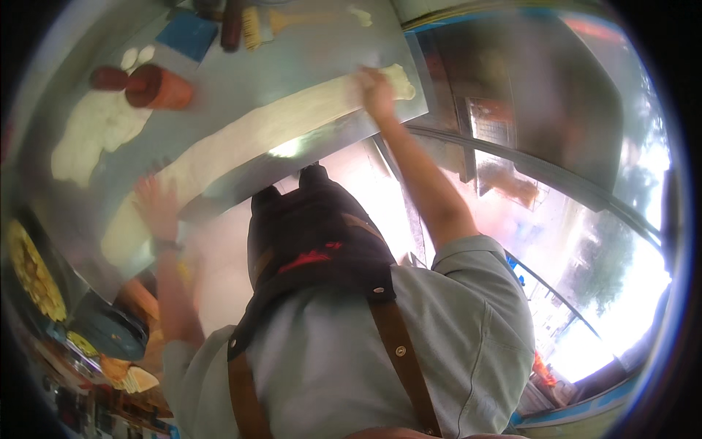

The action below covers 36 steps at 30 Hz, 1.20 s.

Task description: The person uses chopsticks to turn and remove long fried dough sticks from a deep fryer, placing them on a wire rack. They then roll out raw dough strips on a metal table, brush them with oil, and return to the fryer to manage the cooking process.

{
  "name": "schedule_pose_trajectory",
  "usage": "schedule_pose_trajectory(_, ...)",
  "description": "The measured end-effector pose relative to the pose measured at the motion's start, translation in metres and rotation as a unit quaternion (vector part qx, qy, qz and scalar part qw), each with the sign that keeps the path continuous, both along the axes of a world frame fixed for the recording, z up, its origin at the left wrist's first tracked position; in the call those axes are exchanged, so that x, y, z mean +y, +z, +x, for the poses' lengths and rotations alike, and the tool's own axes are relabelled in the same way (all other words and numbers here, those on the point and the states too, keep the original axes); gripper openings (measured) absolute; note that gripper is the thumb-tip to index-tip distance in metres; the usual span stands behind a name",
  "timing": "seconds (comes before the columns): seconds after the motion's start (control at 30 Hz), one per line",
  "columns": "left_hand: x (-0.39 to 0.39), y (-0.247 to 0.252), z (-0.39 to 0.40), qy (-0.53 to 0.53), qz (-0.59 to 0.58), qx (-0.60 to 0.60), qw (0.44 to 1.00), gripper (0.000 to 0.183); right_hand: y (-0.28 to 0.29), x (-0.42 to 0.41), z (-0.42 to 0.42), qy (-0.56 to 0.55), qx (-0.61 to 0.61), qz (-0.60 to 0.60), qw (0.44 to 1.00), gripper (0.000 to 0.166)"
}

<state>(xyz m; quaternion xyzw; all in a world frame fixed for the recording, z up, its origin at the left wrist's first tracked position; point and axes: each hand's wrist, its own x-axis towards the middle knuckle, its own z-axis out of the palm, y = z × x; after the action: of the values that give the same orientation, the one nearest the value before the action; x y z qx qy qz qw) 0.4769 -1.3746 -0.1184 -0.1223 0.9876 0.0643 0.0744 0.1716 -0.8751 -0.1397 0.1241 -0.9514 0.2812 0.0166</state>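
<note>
A long, flat strip of pale dough [258, 129] runs across the metal worktop [285, 66], from lower left to upper right. My left hand [158, 203] rests palm down on the strip's left part, its fingers spread. Near the right end of the strip, my right hand [375, 90] is on the dough with its fingers curled. Blur hides whether those fingers grip the dough or only press it. Beyond my left hand lies a wide, irregular piece of dough [82, 140]. A red-orange roller [170, 90] with a darker handle sits at that piece's upper edge.
Toward the back are a blue flat scraper [187, 35], a dark red-brown rod [231, 24] and a bristle brush [252, 30]. Two small dough pieces [137, 56] lie by the roller. At far left stands a round pan of yellowish food [35, 271]. The worktop's front edge is close to my apron [318, 230].
</note>
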Motion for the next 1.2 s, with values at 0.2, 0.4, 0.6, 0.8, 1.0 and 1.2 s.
schedule_pose_trajectory(0.2, 0.175, 0.004, -0.089, -0.075, 0.072, 0.078, 0.992, 0.083, 0.012, 0.143, -0.06, -0.078, -0.158, 0.147, 0.973, 0.029)
schedule_pose_trajectory(0.4, 0.191, -0.004, -0.103, -0.102, 0.046, 0.029, 0.993, 0.095, -0.035, 0.106, -0.079, -0.014, -0.085, 0.294, 0.952, 0.028)
schedule_pose_trajectory(0.6, 0.193, -0.005, -0.108, -0.114, 0.041, 0.001, 0.993, 0.097, 0.044, 0.117, -0.096, -0.047, -0.111, 0.141, 0.983, 0.034)
schedule_pose_trajectory(0.8, 0.182, -0.016, -0.104, -0.135, 0.032, 0.017, 0.99, 0.098, -0.04, 0.148, -0.095, -0.202, 0.01, 0.153, 0.967, 0.038)
schedule_pose_trajectory(1.0, 0.173, 0.002, -0.112, -0.117, 0.122, -0.004, 0.986, 0.092, -0.113, 0.215, -0.103, 0.015, 0.113, 0.328, 0.938, 0.027)
schedule_pose_trajectory(1.2, 0.074, 0.009, -0.058, -0.026, 0.068, 0.006, 0.997, 0.093, -0.082, 0.226, -0.132, -0.226, 0.003, -0.009, 0.974, 0.048)
